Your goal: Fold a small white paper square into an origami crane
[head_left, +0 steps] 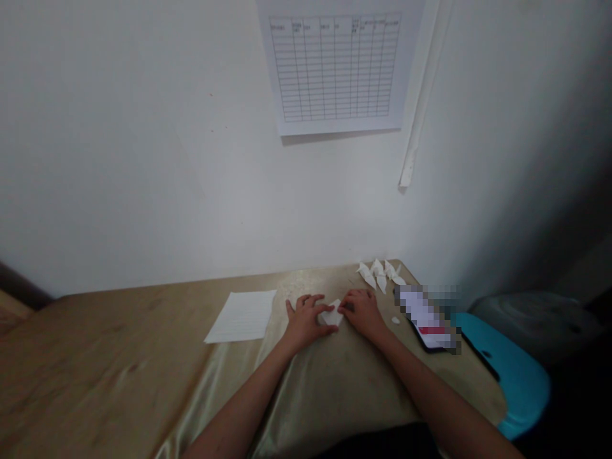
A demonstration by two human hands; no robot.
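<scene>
A small folded piece of white paper (331,315) lies on the cloth-covered table between my hands. My left hand (306,322) steadies its left and lower edges between thumb and index finger, the other fingers spread on the cloth. From the other side, my right hand (362,311) pinches the right edge with its fingers curled in. My fingers hide part of the folds. Several folded white paper figures (379,275) with pointed ends sit side by side at the table's far right corner. A tiny white paper scrap (395,320) rests right of my right hand.
Left of my hands lies a lined paper sheet (243,315). A phone (427,319), partly blurred, is near the right edge of the table (119,357). Beyond that edge stands a turquoise stool or chair (514,370). A printed grid sheet (339,70) hangs on the wall behind.
</scene>
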